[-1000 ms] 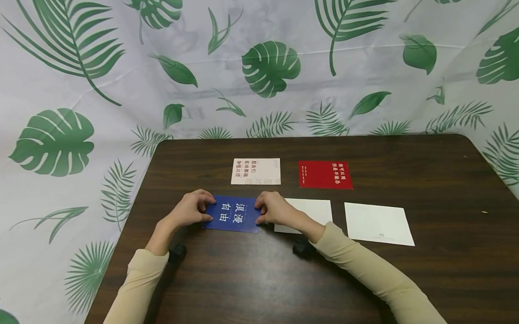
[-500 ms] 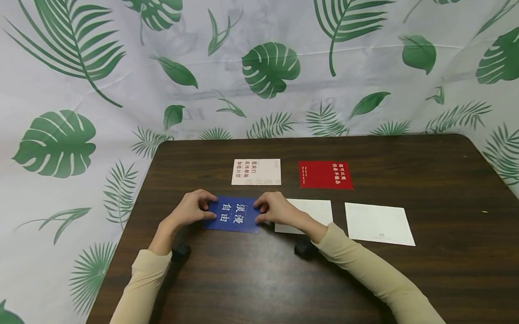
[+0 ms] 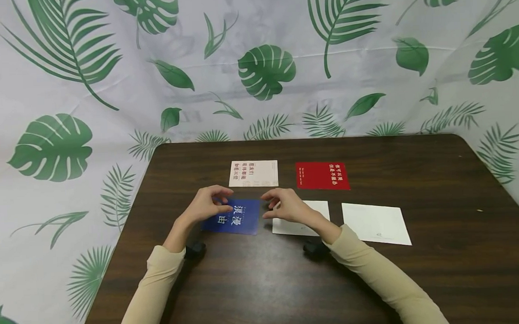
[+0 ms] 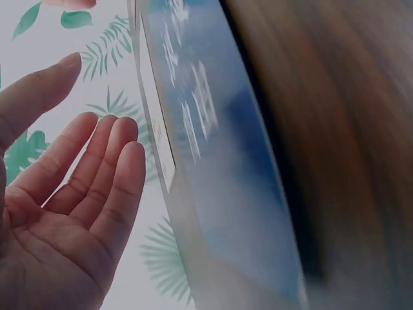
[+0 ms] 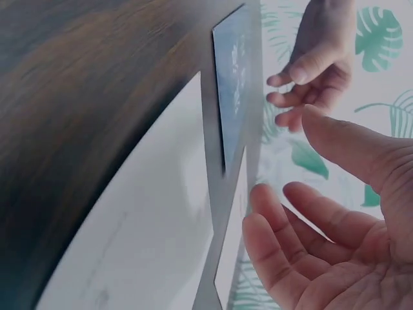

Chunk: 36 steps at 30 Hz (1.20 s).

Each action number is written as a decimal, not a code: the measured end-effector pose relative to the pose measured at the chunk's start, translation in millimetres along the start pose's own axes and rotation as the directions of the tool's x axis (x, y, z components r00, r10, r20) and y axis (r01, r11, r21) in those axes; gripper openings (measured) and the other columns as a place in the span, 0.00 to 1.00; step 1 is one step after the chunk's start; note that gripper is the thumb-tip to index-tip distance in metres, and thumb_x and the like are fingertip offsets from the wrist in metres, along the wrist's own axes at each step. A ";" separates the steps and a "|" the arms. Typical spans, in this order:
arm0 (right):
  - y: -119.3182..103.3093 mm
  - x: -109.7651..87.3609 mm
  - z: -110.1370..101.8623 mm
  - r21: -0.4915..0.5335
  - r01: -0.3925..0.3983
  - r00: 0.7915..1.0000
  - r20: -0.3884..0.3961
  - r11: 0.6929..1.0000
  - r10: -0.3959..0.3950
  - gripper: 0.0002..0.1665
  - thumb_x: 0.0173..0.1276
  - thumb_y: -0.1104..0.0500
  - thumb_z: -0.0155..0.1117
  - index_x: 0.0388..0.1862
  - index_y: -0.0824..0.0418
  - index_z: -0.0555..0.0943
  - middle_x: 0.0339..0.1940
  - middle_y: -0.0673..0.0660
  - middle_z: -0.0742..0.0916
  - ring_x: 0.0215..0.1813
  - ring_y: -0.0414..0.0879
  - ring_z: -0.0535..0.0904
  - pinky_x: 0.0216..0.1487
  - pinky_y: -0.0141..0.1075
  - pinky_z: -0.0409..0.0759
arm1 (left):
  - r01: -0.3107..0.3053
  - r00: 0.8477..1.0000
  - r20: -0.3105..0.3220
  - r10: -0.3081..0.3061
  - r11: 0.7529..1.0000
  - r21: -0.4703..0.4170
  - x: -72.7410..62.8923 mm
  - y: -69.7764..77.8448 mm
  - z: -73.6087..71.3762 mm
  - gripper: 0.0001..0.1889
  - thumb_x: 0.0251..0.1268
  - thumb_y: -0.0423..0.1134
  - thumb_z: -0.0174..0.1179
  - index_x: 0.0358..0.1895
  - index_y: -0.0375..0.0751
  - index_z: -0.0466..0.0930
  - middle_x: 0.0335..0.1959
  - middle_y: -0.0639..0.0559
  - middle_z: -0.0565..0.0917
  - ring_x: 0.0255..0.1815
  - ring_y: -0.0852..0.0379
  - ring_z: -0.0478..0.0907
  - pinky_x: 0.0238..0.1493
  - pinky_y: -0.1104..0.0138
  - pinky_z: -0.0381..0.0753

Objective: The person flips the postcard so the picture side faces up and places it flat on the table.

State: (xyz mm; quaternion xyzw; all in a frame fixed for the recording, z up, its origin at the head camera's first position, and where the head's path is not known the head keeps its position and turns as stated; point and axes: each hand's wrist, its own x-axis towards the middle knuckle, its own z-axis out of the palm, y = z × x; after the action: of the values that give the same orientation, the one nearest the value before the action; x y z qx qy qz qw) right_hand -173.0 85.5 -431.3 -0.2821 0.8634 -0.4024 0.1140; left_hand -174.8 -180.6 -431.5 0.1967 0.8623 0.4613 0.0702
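Note:
A blue card (image 3: pixel 246 224) with white characters lies flat on the dark wooden table. Above its left part hovers my left hand (image 3: pixel 208 202), hiding some of the lettering; in the left wrist view the palm (image 4: pixel 64 239) shows nothing between thumb and fingers. My right hand (image 3: pixel 290 206) is just past the card's right edge, over a white card (image 3: pixel 304 227), thumb and fingers apart. The right wrist view shows that hand (image 5: pixel 322 252) raised off the cards and holding nothing.
Behind the blue card lies a pale card (image 3: pixel 264 173) with reddish characters. A red card (image 3: pixel 317 175) is to its right, and a second white card (image 3: pixel 375 224) lies farther right. A leaf-patterned cloth (image 3: pixel 222 82) stands behind the table (image 3: pixel 264 286).
Both hands have let go of the blue card's edges and lifted. The left hand has moved right over the card, and the right hand has shifted slightly right. The blue card stays in place.

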 end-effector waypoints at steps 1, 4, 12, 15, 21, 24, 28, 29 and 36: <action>0.9 -2.0 -1.7 0.001 -0.004 1.000 -0.002 1.000 0.004 0.28 0.52 0.59 0.75 0.51 0.68 0.79 0.46 0.60 0.84 0.38 0.46 0.81 0.39 0.34 0.80 | -0.005 1.000 0.008 0.005 1.000 -0.008 0.9 7.1 2.0 0.21 0.47 0.25 0.69 0.48 0.23 0.77 0.41 0.31 0.81 0.35 0.42 0.80 0.40 0.57 0.80; 3.6 -7.1 -6.9 0.015 -0.021 1.000 -0.013 1.000 0.021 0.29 0.52 0.59 0.75 0.52 0.68 0.79 0.48 0.61 0.84 0.40 0.48 0.81 0.41 0.36 0.80 | -0.035 0.999 0.031 0.035 0.999 -0.012 8.3 11.5 11.4 0.21 0.48 0.26 0.69 0.48 0.23 0.77 0.41 0.31 0.81 0.35 0.44 0.80 0.40 0.56 0.80; 10.3 -19.3 -22.7 0.027 -0.056 0.998 -0.037 0.998 0.057 0.30 0.52 0.60 0.75 0.53 0.70 0.77 0.49 0.64 0.83 0.41 0.49 0.81 0.43 0.39 0.81 | -0.074 0.994 0.081 0.076 0.997 -0.028 26.5 17.0 33.2 0.22 0.49 0.28 0.69 0.50 0.26 0.78 0.44 0.34 0.81 0.40 0.44 0.80 0.43 0.59 0.80; 13.0 -24.6 -28.5 0.014 -0.053 0.997 -0.053 0.998 0.054 0.31 0.51 0.59 0.75 0.53 0.70 0.78 0.49 0.65 0.83 0.41 0.50 0.81 0.44 0.40 0.81 | -0.092 0.991 0.098 0.096 0.995 -0.040 32.3 22.2 41.8 0.22 0.49 0.28 0.69 0.50 0.26 0.77 0.45 0.35 0.81 0.41 0.44 0.79 0.44 0.59 0.80; 20.6 -36.4 -38.2 0.004 -0.053 0.996 -0.071 0.999 0.053 0.33 0.50 0.59 0.76 0.54 0.71 0.77 0.49 0.65 0.83 0.41 0.52 0.81 0.45 0.42 0.80 | -0.146 0.978 0.147 0.147 0.989 -0.021 43.5 31.3 58.6 0.23 0.49 0.30 0.70 0.51 0.27 0.77 0.45 0.38 0.80 0.44 0.46 0.77 0.47 0.60 0.78; 24.7 -42.7 -42.3 -0.002 -0.075 0.994 -0.077 0.997 0.074 0.34 0.49 0.58 0.76 0.54 0.70 0.76 0.50 0.65 0.82 0.42 0.53 0.80 0.46 0.43 0.80 | -0.161 0.975 0.154 0.160 0.987 -0.005 47.8 33.9 66.0 0.24 0.48 0.31 0.71 0.51 0.27 0.77 0.46 0.38 0.80 0.45 0.46 0.77 0.49 0.60 0.77; 29.0 -51.1 -47.5 -0.006 -0.102 0.992 -0.079 0.995 0.101 0.36 0.49 0.58 0.77 0.56 0.69 0.76 0.52 0.65 0.82 0.45 0.55 0.79 0.48 0.46 0.79 | -0.169 0.974 0.155 0.167 0.986 0.003 52.8 36.1 75.9 0.25 0.46 0.32 0.72 0.50 0.27 0.78 0.46 0.37 0.80 0.45 0.46 0.76 0.50 0.60 0.76; 30.5 -53.2 -48.6 -0.008 -0.105 0.991 -0.079 0.994 0.104 0.36 0.49 0.58 0.77 0.56 0.69 0.75 0.52 0.65 0.81 0.46 0.55 0.79 0.48 0.47 0.79 | -0.167 0.973 0.159 0.165 0.986 0.001 53.9 36.7 78.5 0.25 0.46 0.32 0.72 0.51 0.27 0.77 0.46 0.37 0.80 0.46 0.46 0.76 0.51 0.60 0.76; 42.2 -65.7 -53.5 -0.039 -0.139 0.987 -0.083 0.990 0.135 0.37 0.48 0.57 0.77 0.57 0.68 0.75 0.53 0.64 0.81 0.48 0.56 0.77 0.48 0.49 0.78 | -0.189 0.964 0.196 0.180 0.982 0.028 59.5 40.1 94.8 0.29 0.44 0.34 0.73 0.52 0.26 0.76 0.48 0.37 0.78 0.49 0.44 0.75 0.54 0.61 0.74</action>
State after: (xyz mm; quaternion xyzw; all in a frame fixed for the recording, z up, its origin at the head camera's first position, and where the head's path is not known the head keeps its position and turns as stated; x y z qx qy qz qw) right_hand -158.9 179.0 -430.5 -0.2080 0.8935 -0.3853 0.1002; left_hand -189.4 -63.8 -448.4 0.3212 0.8399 0.4247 0.1054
